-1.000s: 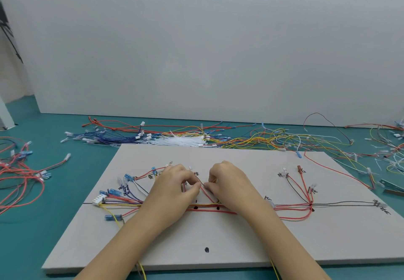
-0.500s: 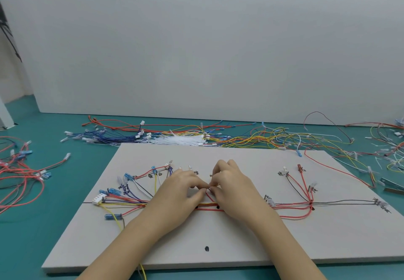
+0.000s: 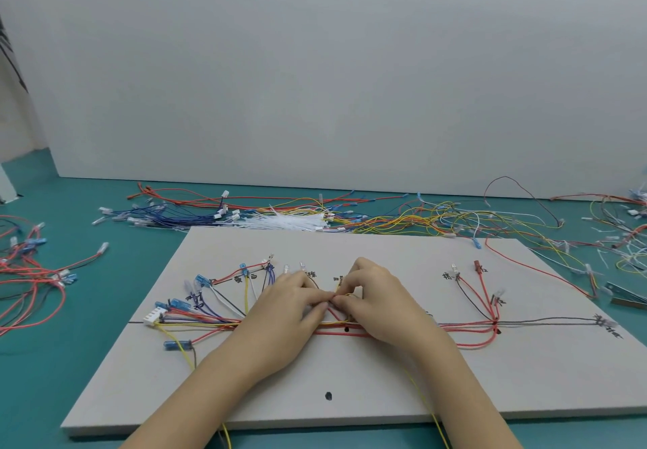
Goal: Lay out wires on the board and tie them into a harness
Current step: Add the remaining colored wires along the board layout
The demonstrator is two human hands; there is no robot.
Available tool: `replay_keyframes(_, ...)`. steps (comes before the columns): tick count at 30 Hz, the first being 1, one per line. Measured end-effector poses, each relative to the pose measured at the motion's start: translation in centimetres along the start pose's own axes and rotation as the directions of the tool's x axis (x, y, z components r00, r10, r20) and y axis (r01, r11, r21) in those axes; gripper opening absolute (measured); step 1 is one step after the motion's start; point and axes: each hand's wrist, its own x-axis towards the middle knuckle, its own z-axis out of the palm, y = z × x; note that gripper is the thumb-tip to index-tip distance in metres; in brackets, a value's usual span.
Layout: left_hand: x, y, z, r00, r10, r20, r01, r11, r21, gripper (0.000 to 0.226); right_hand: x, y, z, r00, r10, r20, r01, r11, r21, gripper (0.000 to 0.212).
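A pale board [image 3: 367, 378] lies on the teal table with a wire harness [image 3: 210, 320] laid along its drawn line. Red, blue, yellow and white wires fan out to blue terminals at the left and to red wires [image 3: 486, 308] at the right. My left hand [image 3: 290, 308] and my right hand [image 3: 374, 301] meet fingertip to fingertip over the middle of the bundle. Both pinch thin yellow and red wires there. What lies between the fingertips is hidden. A white connector [image 3: 152, 317] ends the bundle at the left.
Loose wires lie behind the board: blue ones [image 3: 168, 217], white cable ties [image 3: 287, 222], yellow and orange ones [image 3: 420, 221]. A red wire pile [image 3: 28, 284] is at the left. A metal tool [image 3: 626, 294] lies at the right edge. A white wall stands behind.
Both hands have slid slightly toward me and closed together, fingertips now touching over the middle of the bundle. The harness on the board has not visibly shifted.
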Motion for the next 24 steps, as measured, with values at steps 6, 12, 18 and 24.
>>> replay_keyframes(6, -0.41, 0.17, 0.19, 1.0, -0.004, 0.02, 0.001, 0.986, 0.169, 0.035, -0.26, 0.72, -0.73, 0.999, 0.033, -0.016, -0.028, 0.969, 0.245, 0.016)
replay_keyframes(12, -0.31, 0.28, 0.0, 1.0, 0.008, -0.005, -0.007, 0.985, 0.174, 0.034, -0.94, 0.66, -0.7, 0.991, 0.073, 0.115, -0.114, 0.904, 0.412, 0.017)
replay_keyframes(18, -0.07, -0.34, -0.2, 0.995, -0.051, -0.087, 0.071, 0.964, 0.258, 0.033, -0.95, 0.76, -0.58, 0.982, 0.118, 0.15, -0.168, 0.911, 0.376, 0.018)
replay_keyframes(24, -0.23, -0.34, 0.04, 0.994, -0.082, -0.065, 0.098, 0.952, 0.29, 0.039, -0.95, 0.65, -0.39, 0.981, 0.121, 0.151, -0.168, 0.918, 0.359, 0.018)
